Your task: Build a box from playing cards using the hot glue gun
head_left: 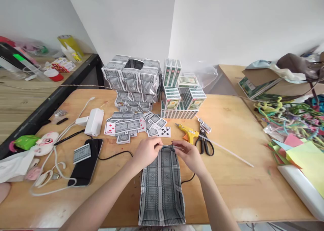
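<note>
Card tray point(160, 187) is at lower middle of the frame on the bench point(227, 123), with its floor and side walls in place, so I'd call it mostly shaped. The taller card build point(131, 81), upper middle, looks pretty far along, with an opening in its top. Stacked card boxes point(174, 103) sit right of it; can't tell if they're glued. Loose cards point(126, 126) near center seem unused. Left hand point(149, 152) and right hand point(188, 154) both have a pinching grip on the tray's far edge, so that end's probably unfinished. Glue gun point(189, 133), right of center, is lying unheld.
</note>
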`<state>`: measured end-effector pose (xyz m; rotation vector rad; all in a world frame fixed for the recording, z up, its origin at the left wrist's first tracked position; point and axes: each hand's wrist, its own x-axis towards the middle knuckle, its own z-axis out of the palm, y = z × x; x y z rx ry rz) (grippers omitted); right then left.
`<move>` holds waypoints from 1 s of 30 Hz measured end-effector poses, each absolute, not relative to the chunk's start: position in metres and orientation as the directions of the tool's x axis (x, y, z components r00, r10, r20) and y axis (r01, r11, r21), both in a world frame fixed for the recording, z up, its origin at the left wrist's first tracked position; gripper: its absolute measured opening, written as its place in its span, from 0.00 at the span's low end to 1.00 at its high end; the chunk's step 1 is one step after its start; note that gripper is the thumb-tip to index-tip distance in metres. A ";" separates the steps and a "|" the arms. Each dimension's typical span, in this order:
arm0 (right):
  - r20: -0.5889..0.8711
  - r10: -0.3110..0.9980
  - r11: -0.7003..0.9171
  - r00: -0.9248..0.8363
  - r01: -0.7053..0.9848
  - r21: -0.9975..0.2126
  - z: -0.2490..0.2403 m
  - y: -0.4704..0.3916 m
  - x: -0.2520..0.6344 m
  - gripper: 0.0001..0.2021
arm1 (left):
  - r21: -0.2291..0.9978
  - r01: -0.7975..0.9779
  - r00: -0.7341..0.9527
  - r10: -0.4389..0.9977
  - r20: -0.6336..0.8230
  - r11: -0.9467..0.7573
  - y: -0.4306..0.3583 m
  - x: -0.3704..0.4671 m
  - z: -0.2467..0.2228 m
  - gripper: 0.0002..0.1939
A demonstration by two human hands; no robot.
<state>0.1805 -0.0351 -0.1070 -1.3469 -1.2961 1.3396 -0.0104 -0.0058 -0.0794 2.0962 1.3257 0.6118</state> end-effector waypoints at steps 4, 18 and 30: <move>-0.048 0.993 -0.007 -0.109 0.355 -0.935 -0.099 -0.036 0.175 0.09 | 0.639 0.659 0.452 0.888 0.085 -0.397 -0.007 -0.011 -0.078 0.09; -0.041 0.998 -0.005 -0.050 0.570 -0.822 -0.091 -0.036 0.188 0.09 | 0.502 0.686 0.544 0.829 0.127 -0.527 -0.014 -0.007 -0.084 0.10; -0.008 0.907 -0.407 0.421 0.872 -0.272 -0.117 -0.016 0.214 0.20 | 0.323 0.563 0.594 0.645 0.481 -0.760 -0.016 -0.006 -0.040 0.13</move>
